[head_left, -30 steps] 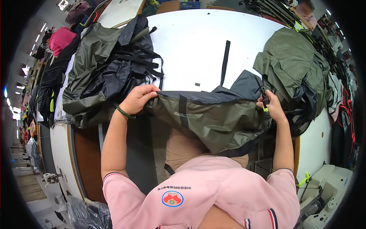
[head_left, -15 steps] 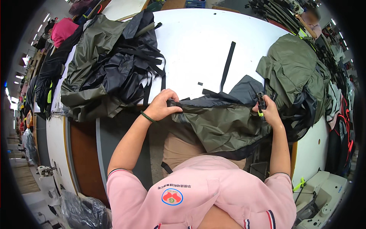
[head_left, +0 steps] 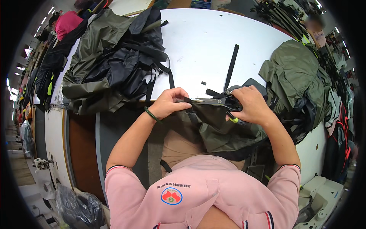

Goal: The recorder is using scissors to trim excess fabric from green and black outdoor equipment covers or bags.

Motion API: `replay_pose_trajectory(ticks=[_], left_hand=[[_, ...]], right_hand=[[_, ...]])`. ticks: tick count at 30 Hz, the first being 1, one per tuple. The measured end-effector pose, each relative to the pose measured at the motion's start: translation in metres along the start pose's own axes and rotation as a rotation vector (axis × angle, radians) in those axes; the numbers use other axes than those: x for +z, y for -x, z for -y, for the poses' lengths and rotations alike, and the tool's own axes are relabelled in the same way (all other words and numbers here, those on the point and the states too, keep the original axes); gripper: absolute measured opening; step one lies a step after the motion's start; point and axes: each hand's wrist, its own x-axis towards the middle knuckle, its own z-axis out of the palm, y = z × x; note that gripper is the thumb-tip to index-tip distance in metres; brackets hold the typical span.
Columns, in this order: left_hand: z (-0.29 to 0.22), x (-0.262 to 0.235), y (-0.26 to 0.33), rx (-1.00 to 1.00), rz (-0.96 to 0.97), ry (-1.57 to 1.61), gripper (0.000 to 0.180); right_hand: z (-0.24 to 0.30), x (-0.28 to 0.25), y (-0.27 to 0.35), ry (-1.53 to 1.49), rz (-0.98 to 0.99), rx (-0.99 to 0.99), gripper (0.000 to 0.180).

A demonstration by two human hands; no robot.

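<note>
Between thumb and fingers, my left hand (head_left: 171,104) pinches the dark edge of an olive-green fabric piece (head_left: 232,133). A pair of scissors (head_left: 212,101) is in my right hand (head_left: 249,105), fingers in its handles. Its blades point left, and their tips reach the cloth edge at my left fingertips; whether they touch it I cannot tell. A bit of yellow-green shows by the handles. The fabric hangs over the near table edge toward my lap. Just beyond the scissors, a black strap (head_left: 231,66) lies on the white table (head_left: 194,42).
A heap of olive and black fabric (head_left: 114,65) with loose straps covers the table's left side. Another olive pile (head_left: 299,68) stands at the right. A small black scrap (head_left: 204,83) lies mid-table. A white sewing machine (head_left: 322,202) is at lower right. Another person is at far upper right.
My right hand has moved left with the scissors, whose blades now reach toward my left fingers. My left hand has shifted slightly right and still pinches the fabric edge.
</note>
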Motion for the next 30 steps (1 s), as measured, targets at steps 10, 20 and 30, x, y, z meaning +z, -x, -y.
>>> replay_pose_trajectory(ticks=[10,20,30], left_hand=[[0.002,0.003,-0.001,0.009,0.031,-0.027,0.02],[-0.001,0.004,0.0,-0.026,0.04,-0.07,0.019],[-0.019,-0.035,0.014,0.145,0.06,-0.591,0.014]], right_hand=[[0.014,0.006,-0.021,0.046,0.098,-0.007,0.061],[0.013,0.003,-0.023,0.103,0.108,-0.012,0.049],[-0.051,-0.001,0.027,-0.402,0.089,0.469,0.039]])
